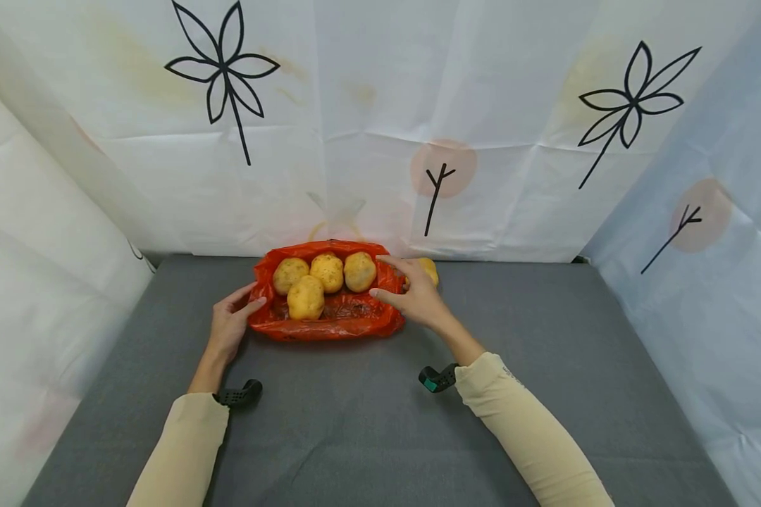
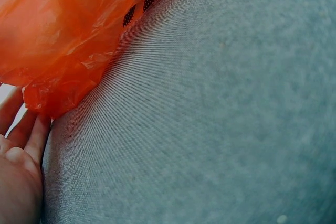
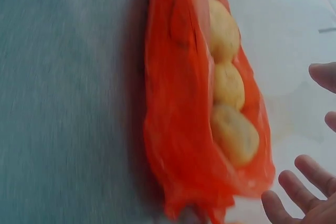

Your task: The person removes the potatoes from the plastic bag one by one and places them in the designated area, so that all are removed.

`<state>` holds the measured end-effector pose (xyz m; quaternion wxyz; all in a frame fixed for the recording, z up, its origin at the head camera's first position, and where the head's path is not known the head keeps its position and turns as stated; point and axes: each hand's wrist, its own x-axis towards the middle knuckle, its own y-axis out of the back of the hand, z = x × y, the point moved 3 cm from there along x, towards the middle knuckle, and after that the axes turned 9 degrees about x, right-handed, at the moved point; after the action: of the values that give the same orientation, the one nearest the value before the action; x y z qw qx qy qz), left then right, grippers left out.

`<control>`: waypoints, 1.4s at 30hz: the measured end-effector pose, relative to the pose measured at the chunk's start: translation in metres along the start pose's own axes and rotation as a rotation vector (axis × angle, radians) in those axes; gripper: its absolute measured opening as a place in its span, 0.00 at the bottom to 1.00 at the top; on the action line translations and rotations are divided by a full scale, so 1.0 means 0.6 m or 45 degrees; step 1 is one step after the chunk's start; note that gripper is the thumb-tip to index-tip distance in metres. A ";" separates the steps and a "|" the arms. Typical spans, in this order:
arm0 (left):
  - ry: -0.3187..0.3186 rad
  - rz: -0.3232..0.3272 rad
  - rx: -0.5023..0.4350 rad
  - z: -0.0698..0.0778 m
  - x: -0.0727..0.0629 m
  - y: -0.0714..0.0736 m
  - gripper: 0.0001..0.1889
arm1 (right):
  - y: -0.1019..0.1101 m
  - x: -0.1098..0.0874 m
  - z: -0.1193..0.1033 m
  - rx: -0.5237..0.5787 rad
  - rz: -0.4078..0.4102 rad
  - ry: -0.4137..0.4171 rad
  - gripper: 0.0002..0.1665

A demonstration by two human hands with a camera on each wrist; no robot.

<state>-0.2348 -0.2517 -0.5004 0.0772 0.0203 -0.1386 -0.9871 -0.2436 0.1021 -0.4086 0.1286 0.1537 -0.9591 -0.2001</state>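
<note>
Beige sleeves (image 1: 539,436) are nearest | left hand (image 1: 227,327) pinches left end of the red bag (image 1: 330,329) | right hand (image 1: 421,296), fingers spread without grip, is at right end | bag lies on grey surface (image 1: 342,436), four potatoes (image 1: 306,298) inside

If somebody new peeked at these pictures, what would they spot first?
Probably the bright red bag at the far side of the grey table, with the person's left grip at one end and right grip at the other. Next, the four yellowish potatoes in it, three in a row and one nearer the person. Last, the big black flower drawings on the white backdrop behind.
</note>
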 end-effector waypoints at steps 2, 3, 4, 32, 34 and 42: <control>0.004 -0.002 0.001 -0.001 0.001 0.000 0.28 | -0.016 0.006 -0.006 0.012 -0.030 0.011 0.37; 0.005 -0.004 0.001 -0.001 0.001 0.000 0.28 | -0.025 0.008 -0.009 0.016 -0.046 0.013 0.37; 0.006 -0.006 0.000 -0.002 0.002 0.000 0.28 | -0.033 0.011 -0.010 0.018 -0.060 0.017 0.38; -0.039 -0.010 0.024 0.006 -0.005 0.000 0.28 | -0.201 0.055 -0.017 -0.077 -0.176 -0.088 0.38; -0.041 -0.014 0.033 0.006 -0.005 -0.001 0.28 | -0.207 0.055 -0.017 -0.089 -0.158 -0.112 0.38; -0.038 -0.005 0.023 0.003 -0.005 0.001 0.27 | -0.228 0.057 -0.019 -0.094 -0.048 -0.159 0.40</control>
<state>-0.2318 -0.2513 -0.4982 0.0728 0.0064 -0.1486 -0.9862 -0.2384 -0.0329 -0.4499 0.0704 0.1539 -0.9541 -0.2471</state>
